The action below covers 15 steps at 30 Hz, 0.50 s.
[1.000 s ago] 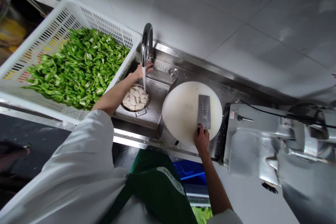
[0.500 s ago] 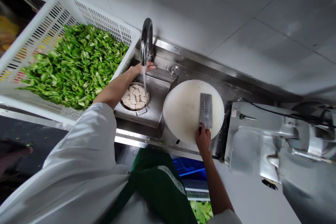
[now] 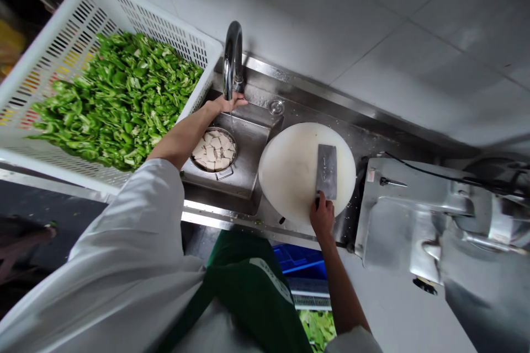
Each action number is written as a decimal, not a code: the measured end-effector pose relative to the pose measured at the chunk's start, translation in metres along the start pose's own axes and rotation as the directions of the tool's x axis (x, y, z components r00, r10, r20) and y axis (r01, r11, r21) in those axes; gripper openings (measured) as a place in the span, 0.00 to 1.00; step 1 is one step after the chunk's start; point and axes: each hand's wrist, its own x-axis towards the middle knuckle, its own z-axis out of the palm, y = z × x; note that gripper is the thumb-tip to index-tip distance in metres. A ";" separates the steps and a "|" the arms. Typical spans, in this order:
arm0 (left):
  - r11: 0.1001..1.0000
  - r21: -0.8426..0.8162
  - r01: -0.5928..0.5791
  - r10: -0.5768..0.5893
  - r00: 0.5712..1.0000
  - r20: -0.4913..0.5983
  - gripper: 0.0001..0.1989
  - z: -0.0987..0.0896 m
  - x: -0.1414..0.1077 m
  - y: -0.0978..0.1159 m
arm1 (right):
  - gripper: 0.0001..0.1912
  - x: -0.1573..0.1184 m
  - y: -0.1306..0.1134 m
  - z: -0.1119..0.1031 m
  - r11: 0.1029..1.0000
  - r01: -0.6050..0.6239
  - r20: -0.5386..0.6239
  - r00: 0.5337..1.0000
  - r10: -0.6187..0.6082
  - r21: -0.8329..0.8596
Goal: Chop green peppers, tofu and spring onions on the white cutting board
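My left hand [image 3: 232, 102] is at the base of the curved metal faucet [image 3: 232, 60], partly hidden behind the spout; what its fingers grip there cannot be made out. Below it in the sink [image 3: 248, 146], a round metal pan [image 3: 224, 175] with a wire handle holds pale cut pieces [image 3: 213, 150]. Only a faint trickle shows under the spout. My right hand [image 3: 322, 214] is closed around the dark handle of a cleaver [image 3: 327, 171], whose blade lies flat over the round white cutting board [image 3: 287, 171].
A white perforated basket [image 3: 211, 44] of cut green peppers [image 3: 128, 94] stands on the left. At the right is a metal machine [image 3: 393, 231] with a black cable. Blue crates [image 3: 298, 262] and leafy greens [image 3: 318, 328] are below the counter.
The steady water stream from the faucet has thinned to a trickle. Both hands keep nearly the same places, and the view has shifted slightly.
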 end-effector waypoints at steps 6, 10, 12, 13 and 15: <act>0.999 -0.037 0.007 -0.009 0.999 -0.043 0.31 0.005 0.002 -0.004 | 0.26 0.000 0.001 0.001 1.000 0.013 -0.013 1.000 -0.013 0.009; 0.994 -0.109 -0.025 0.016 0.997 -0.080 0.29 0.009 0.003 -0.007 | 0.26 0.000 0.001 0.000 1.000 0.011 -0.008 1.000 -0.011 0.010; 0.991 -0.133 -0.030 0.018 0.996 -0.087 0.27 0.010 0.003 -0.007 | 0.26 0.000 0.000 -0.001 1.000 0.009 -0.008 1.000 -0.009 0.013; 0.990 -0.139 -0.031 0.019 0.996 -0.089 0.27 0.010 0.002 -0.007 | 0.26 0.000 -0.001 -0.001 1.000 0.008 -0.010 1.000 -0.008 0.014; 0.986 -0.162 -0.041 0.025 0.995 -0.101 0.26 0.009 0.001 -0.006 | 0.25 0.000 -0.002 -0.002 1.000 0.005 -0.016 1.000 -0.005 0.014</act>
